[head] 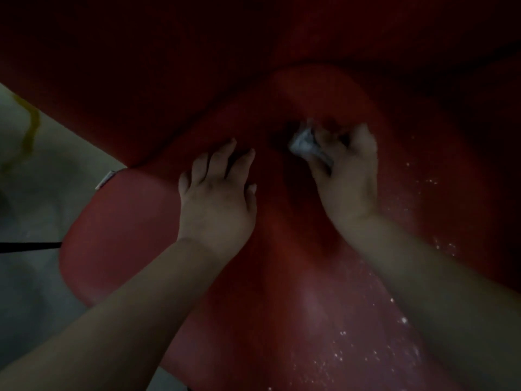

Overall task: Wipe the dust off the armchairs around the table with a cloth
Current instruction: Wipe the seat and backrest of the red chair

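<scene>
Right hand [348,170] is gripping a crumpled grey cloth [306,143] against the red armchair [135,215]; left hand [218,190] is resting flat, fingers spread.

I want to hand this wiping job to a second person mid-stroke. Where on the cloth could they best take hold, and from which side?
Judging by this dim view, the bunched pale end of the cloth that sticks out past the right hand's fingers is the only free part. Come from the left, over the red armchair seat, above the left hand resting flat there. The rest of the cloth is hidden in the grip.
</scene>
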### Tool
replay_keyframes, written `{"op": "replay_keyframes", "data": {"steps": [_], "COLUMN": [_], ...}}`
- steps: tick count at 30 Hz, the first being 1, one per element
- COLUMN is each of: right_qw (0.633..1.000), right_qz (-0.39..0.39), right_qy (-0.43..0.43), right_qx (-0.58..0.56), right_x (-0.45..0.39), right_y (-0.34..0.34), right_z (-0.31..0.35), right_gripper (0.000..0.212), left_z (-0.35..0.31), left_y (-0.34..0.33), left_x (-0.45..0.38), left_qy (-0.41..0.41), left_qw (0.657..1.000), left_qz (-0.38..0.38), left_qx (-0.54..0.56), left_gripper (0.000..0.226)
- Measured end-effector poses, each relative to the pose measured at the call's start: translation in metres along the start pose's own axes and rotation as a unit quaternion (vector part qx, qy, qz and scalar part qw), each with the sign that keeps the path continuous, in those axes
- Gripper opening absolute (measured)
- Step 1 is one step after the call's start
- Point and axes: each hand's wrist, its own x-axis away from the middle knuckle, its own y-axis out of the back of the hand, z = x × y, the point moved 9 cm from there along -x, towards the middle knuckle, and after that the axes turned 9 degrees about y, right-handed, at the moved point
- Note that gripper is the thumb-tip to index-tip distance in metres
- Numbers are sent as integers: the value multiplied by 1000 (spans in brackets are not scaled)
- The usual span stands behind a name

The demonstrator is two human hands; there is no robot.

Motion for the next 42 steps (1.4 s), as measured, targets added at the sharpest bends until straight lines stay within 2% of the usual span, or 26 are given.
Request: {"op": "replay_keyframes", "data": {"steps": [4, 10, 13, 15, 17, 20, 23, 28, 30, 34, 36, 42], "right_qw": [1000, 998, 998, 997, 999, 999, 999, 992, 990, 996, 996, 997], "right_qz": [-9, -27, 20, 21, 10, -16, 4, 56, 63, 29, 16, 25], "right_qy": [19, -55, 58, 79, 50, -28, -42, 108, 129, 0, -35, 73], "right_qx": [-15, -25, 8, -7, 10, 35, 27, 13, 14, 81, 75, 8], "right_x": [17, -66, -50, -27, -21, -56, -96, -68, -59, -95, -98, -8], "right_y": [11, -12, -21, -14, -8, -9, -25, -35, -28, -22, -20, -3], "right_z": [0, -18, 25, 32, 19, -9, -8, 36, 32, -9, -14, 17], "right_gripper": [43, 30, 41, 43, 43, 44, 46, 37, 36, 43, 45, 42], "left_z": [1, 1, 0, -1, -1, -2, -2, -3, -5, -11, -17, -32], "left_y": [0, -4, -4, -3, -3, -2, -2, -4, -3, -3, -5, -11], "left_x": [-4, -4, -1, 0, 1, 1, 2, 4, 5, 7, 7, 6], "left_qy": [17, 32, 36, 33, 31, 25, 23, 20, 17, 16, 11, 5], "left_qw": [1000, 999, 999, 999, 999, 1000, 1000, 1000, 1000, 1000, 1000, 1000], "left_qz": [6, 0, -8, -7, -3, 1, -4, 6, 12, 4, 3, 25], "left_qx": [11, 17, 20, 17, 16, 19, 19, 13, 12, 12, 12, -3], "left_gripper": [53, 53, 53, 52, 54, 55, 54, 55, 55, 56, 56, 54]}}
